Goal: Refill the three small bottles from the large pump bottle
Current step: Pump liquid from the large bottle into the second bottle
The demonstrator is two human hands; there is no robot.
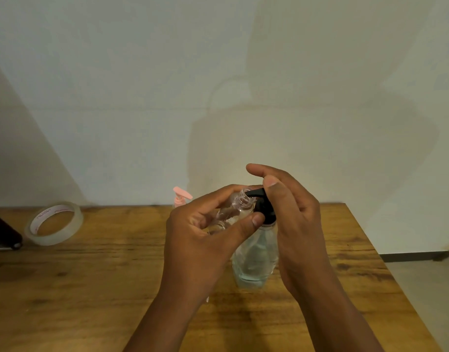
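Observation:
A large clear pump bottle (255, 260) with a black pump head (262, 203) stands on the wooden table (91, 288). My left hand (205, 240) grips a small clear bottle (234, 208), tilted, with its open mouth at the black nozzle. My right hand (292, 217) rests on top of the pump head, a fingertip laid over it and the other fingers loosely bent. Behind my left hand another small bottle with a pink pump (181, 196) pokes up, mostly hidden. A third small bottle is not visible.
A roll of clear tape (54, 223) lies at the back left of the table. A dark object (2, 232) sits at the left edge. The table's right edge runs diagonally past my right arm, with floor beyond. A plain wall stands close behind.

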